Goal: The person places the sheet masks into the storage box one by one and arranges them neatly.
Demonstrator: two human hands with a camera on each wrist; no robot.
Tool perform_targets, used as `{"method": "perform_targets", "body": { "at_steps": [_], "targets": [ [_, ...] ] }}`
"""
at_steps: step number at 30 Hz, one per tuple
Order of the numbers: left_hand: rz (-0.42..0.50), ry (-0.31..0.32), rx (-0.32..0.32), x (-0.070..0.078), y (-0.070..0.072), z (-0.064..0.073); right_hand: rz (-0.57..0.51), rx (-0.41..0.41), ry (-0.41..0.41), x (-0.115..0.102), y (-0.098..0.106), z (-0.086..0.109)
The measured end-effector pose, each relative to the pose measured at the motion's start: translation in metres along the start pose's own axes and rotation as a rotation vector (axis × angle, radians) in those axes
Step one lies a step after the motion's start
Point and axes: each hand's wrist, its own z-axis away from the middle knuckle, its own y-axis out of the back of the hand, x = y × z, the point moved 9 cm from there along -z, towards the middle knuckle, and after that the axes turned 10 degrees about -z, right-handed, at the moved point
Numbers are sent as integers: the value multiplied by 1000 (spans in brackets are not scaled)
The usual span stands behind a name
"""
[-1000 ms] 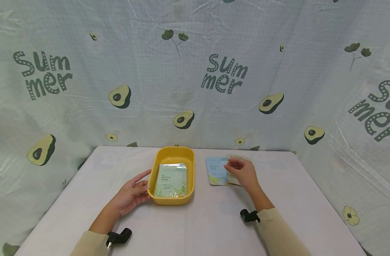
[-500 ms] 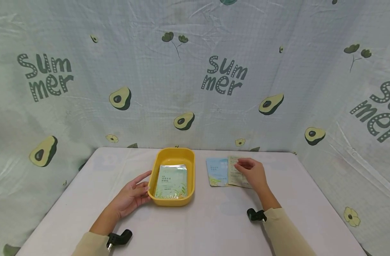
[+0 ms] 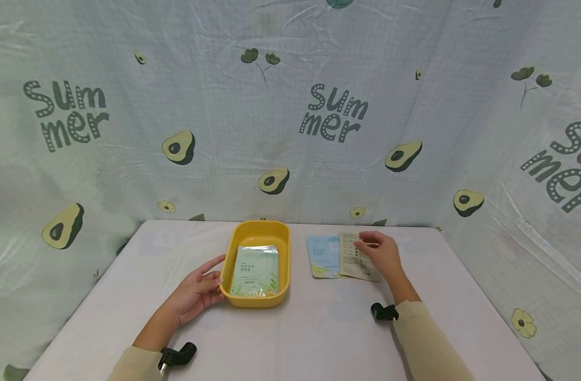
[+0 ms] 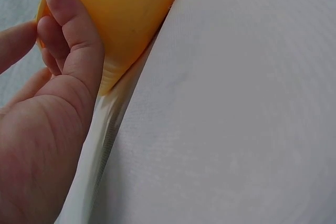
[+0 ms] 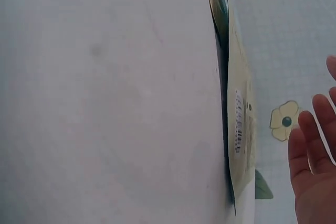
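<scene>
In the head view a yellow tray (image 3: 262,233) stands on the table with a pale green flat sachet (image 3: 254,271) inside it. My left hand (image 3: 195,291) is at the tray's left side. In the left wrist view the thumb comes to the rim of the tray (image 4: 121,14) and the fingers lie along the outside of the wall. My right hand (image 3: 380,253) hovers beside and partly over a beige sachet (image 3: 350,264), fingers loosely bent and holding nothing. That sachet overlaps a light blue sachet (image 3: 323,256). A barcode shows on the beige sachet (image 5: 239,121) in the right wrist view.
A white cloth covers the table (image 3: 309,338). Behind it hangs a pale curtain (image 3: 214,106) printed with avocados and lettering, which also runs along both sides. Black wrist cameras sit at the left cuff (image 3: 178,353) and right cuff (image 3: 383,312).
My right hand has drawn to the right, uncovering more of the beige sachet's printed face. The left hand and the tray have stayed where they were.
</scene>
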Motion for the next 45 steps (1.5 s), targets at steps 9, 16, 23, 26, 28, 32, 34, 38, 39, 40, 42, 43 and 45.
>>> {"method": "perform_targets", "body": {
  "at_steps": [9, 16, 23, 26, 28, 32, 34, 38, 39, 40, 42, 43, 45],
  "targets": [
    [8, 2, -4, 0, -1, 0, 27, -33, -46, 14, 3, -12],
    [11, 4, -3, -1, -1, 1, 66, -80, -71, 22, 1, -20],
    [8, 8, 11, -1, 0, -1, 129, -80, -107, 28, 6, -26],
    [14, 11, 13, -1, 0, -1, 131, -80, -128, 30, 10, -29],
    [18, 11, 13, -2, 0, -2, 135, -84, -146, 32, 11, -30],
    [14, 7, 14, -2, 1, -1, 146, -97, -178, 36, 11, -34],
    [11, 5, 17, -2, 2, -1, 150, -111, -195, 38, 9, -36],
    [7, 9, 19, -3, 2, 0, 160, -134, -230, 46, 7, -40],
    [7, 10, 18, -3, 2, 1, 172, -138, -227, 47, 7, -42],
    [7, 10, 18, -3, 2, 1, 180, -140, -224, 48, 7, -43],
    [11, 8, 19, -3, 2, 1, 205, -144, -204, 48, 7, -46],
    [13, 7, 18, -3, 2, 1, 217, -144, -195, 48, 8, -47],
    [19, 1, 15, -2, 2, 1, 241, -146, -178, 47, 9, -50]
  ]
}}
